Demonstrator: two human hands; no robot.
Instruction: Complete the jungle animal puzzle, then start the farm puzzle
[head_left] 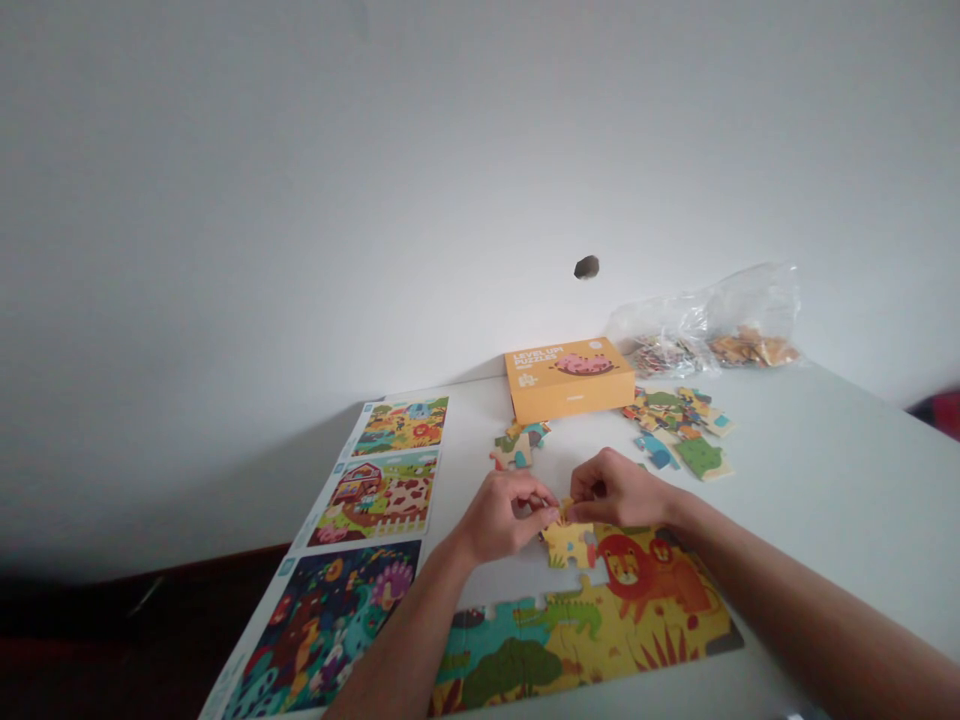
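My left hand pinches a yellow puzzle piece at its upper left edge. From the other side my right hand has its fingers closed on the top of the same yellow part, which may be more than one piece. Just below and to the right lies the partly joined puzzle, showing red lions, a green crocodile and a tree. A gap separates the yellow piece from the puzzle's lower rows. My fingertips hide the top of the piece.
An orange puzzle box stands against the wall. Loose pieces lie to its right, and a few more are in front of it. Clear bags of pieces sit behind. A picture sheet runs along the table's left edge.
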